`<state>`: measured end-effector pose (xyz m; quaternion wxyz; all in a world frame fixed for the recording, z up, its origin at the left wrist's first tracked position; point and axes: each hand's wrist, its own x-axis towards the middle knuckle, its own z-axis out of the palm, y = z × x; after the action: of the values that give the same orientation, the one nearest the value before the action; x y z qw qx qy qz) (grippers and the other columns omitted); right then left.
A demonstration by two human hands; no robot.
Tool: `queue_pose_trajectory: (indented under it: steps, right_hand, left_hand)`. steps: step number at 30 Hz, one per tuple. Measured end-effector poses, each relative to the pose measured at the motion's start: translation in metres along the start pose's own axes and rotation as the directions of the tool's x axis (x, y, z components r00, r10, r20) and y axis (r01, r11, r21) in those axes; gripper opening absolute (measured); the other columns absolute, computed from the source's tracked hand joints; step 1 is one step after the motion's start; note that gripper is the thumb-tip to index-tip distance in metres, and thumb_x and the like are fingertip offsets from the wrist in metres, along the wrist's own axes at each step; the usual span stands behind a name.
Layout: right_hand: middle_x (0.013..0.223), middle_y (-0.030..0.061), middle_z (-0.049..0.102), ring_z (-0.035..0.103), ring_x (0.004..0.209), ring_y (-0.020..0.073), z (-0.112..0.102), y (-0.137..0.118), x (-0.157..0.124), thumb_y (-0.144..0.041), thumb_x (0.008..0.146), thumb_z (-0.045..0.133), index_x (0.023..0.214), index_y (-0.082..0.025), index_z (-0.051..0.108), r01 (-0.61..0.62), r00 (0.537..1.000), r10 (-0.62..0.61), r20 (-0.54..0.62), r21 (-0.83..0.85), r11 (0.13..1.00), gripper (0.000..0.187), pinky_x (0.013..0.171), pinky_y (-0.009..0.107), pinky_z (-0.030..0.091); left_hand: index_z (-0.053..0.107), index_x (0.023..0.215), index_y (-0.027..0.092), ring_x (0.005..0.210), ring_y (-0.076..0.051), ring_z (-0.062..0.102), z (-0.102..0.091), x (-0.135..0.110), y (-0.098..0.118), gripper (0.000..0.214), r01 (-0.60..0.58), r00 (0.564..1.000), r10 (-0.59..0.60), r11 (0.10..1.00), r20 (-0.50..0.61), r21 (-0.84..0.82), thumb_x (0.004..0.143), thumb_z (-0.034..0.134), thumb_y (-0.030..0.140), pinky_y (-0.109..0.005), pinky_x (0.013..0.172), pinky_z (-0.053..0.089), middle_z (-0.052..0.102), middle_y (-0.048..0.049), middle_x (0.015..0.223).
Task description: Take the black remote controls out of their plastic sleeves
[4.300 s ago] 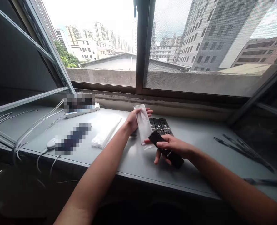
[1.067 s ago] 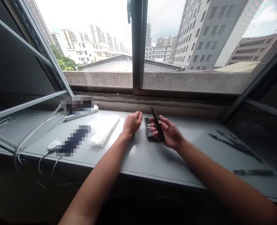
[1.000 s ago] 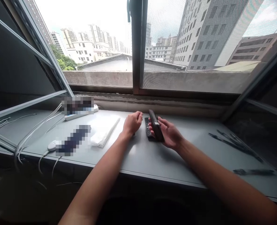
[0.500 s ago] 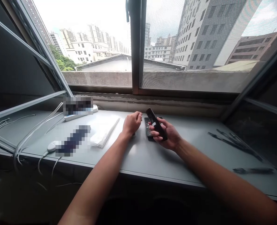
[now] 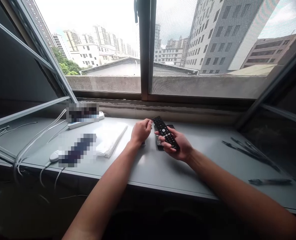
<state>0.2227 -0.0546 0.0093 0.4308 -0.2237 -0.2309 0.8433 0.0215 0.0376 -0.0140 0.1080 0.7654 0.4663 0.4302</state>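
In my right hand is a black remote control, its button face turned up toward me and its far end slanting left. My fingers wrap round its lower half. Behind and below it, partly covered, lies a second black device with rows of keys on the desk. My left hand is closed at the left of the remote, thumb and fingers curled together near its far end. Whatever it may hold is hidden. A small dark spot shows beneath the left hand, too little to name.
On the grey desk, a white plastic-wrapped packet lies left of my hands. Farther left are a white power strip, a blurred-out item and white cables. Dark cables lie at the right. A window stands behind the desk.
My right hand has turned the remote control, so its buttons now face me more fully and its far end has moved slightly left. My left hand has stayed in place.
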Motion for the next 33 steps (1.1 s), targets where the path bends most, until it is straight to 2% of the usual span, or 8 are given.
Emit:
queue_pose_trajectory:
  steps: [3, 7, 11, 16, 20, 25, 29, 33]
  right_hand:
    - [0.081, 0.0031, 0.065, 0.057, 0.055, 0.0129, 0.001, 0.001, 0.001, -0.044, 0.114, 0.053, 0.13, -0.015, 0.065, 0.036, 0.998, -0.036, -0.044, -0.017, 0.999, 0.035, 0.036, 0.018, 0.046]
    - [0.1, 0.0096, 0.076, 0.075, 0.078, 0.0207, 0.006, 0.003, -0.001, -0.037, 0.115, 0.051, 0.13, -0.017, 0.064, 0.043, 0.993, -0.053, -0.102, -0.099, 0.994, 0.029, 0.062, 0.03, 0.066]
    - [0.115, 0.0154, 0.079, 0.074, 0.079, 0.0209, 0.006, 0.004, -0.001, -0.04, 0.116, 0.045, 0.14, -0.021, 0.062, 0.055, 0.997, -0.062, -0.042, -0.137, 0.989, 0.035, 0.05, 0.024, 0.057]
    - [0.086, 0.0106, 0.071, 0.054, 0.056, 0.0147, 0.003, 0.002, 0.0, -0.036, 0.115, 0.038, 0.129, -0.014, 0.067, 0.057, 0.997, -0.06, -0.043, -0.069, 0.996, 0.039, 0.036, 0.019, 0.039]
    - [0.081, 0.007, 0.065, 0.053, 0.057, 0.0149, 0.003, 0.001, -0.001, -0.036, 0.11, 0.048, 0.124, -0.011, 0.071, 0.069, 0.996, -0.072, -0.06, -0.065, 0.996, 0.037, 0.041, 0.022, 0.044]
    - [0.099, 0.0066, 0.074, 0.068, 0.08, 0.0173, 0.003, 0.007, 0.003, -0.024, 0.098, 0.07, 0.113, -0.018, 0.076, 0.194, 0.973, -0.209, -0.098, -0.143, 0.971, 0.018, 0.072, 0.029, 0.061]
    - [0.107, 0.0048, 0.078, 0.074, 0.097, 0.0204, -0.002, 0.013, 0.007, -0.024, 0.085, 0.089, 0.112, -0.022, 0.077, 0.338, 0.925, -0.377, -0.048, -0.351, 0.873, 0.029, 0.091, 0.034, 0.06]
    - [0.114, 0.0062, 0.081, 0.075, 0.114, 0.0272, -0.007, 0.015, 0.008, -0.039, 0.081, 0.098, 0.115, -0.024, 0.078, 0.482, 0.83, -0.552, 0.079, -0.598, 0.64, 0.042, 0.107, 0.045, 0.057]
  left_hand:
    - [0.076, 0.099, 0.024, 0.075, -0.021, 0.071, 0.0, 0.0, 0.001, 0.03, -0.011, 1.0, 0.011, 1.0, -0.001, -0.017, 0.11, 0.05, 0.034, -0.032, 0.077, 0.047, 0.08, -0.0041, 0.084]
    - [0.076, 0.094, 0.023, 0.073, -0.02, 0.07, -0.002, 0.0, 0.004, 0.031, 0.021, 1.0, -0.021, 0.999, -0.004, -0.028, 0.108, 0.05, 0.03, -0.031, 0.073, 0.047, 0.079, -0.0037, 0.083]
    - [0.077, 0.098, 0.022, 0.076, -0.019, 0.071, -0.004, 0.001, 0.007, 0.027, 0.071, 0.996, -0.076, 0.99, -0.038, -0.122, 0.103, 0.051, 0.022, -0.029, 0.073, 0.049, 0.08, -0.003, 0.086]
    - [0.077, 0.095, 0.021, 0.075, -0.019, 0.073, -0.006, 0.003, 0.01, 0.03, 0.123, 0.99, -0.136, 0.954, -0.03, -0.272, 0.107, 0.052, 0.034, -0.029, 0.076, 0.053, 0.08, -0.0031, 0.081]
    - [0.077, 0.1, 0.02, 0.074, -0.018, 0.073, -0.006, 0.003, 0.013, 0.035, 0.167, 0.984, -0.177, 0.887, 0.016, -0.43, 0.108, 0.052, 0.043, -0.029, 0.07, 0.055, 0.08, -0.0052, 0.081]
    - [0.077, 0.103, 0.017, 0.075, -0.018, 0.074, -0.007, 0.001, 0.022, 0.041, 0.185, 0.983, -0.152, 0.798, 0.106, -0.574, 0.108, 0.05, 0.047, -0.026, 0.063, 0.054, 0.079, -0.0076, 0.083]
    - [0.078, 0.102, 0.017, 0.072, -0.017, 0.072, -0.006, 0.0, 0.022, 0.042, 0.168, 0.986, -0.146, 0.818, 0.084, -0.55, 0.108, 0.05, 0.048, -0.025, 0.063, 0.054, 0.078, -0.0067, 0.081]
    - [0.078, 0.101, 0.018, 0.072, -0.017, 0.073, -0.005, 0.0, 0.018, 0.043, 0.185, 0.981, -0.183, 0.824, 0.056, -0.535, 0.109, 0.05, 0.049, -0.026, 0.063, 0.055, 0.078, -0.0066, 0.081]
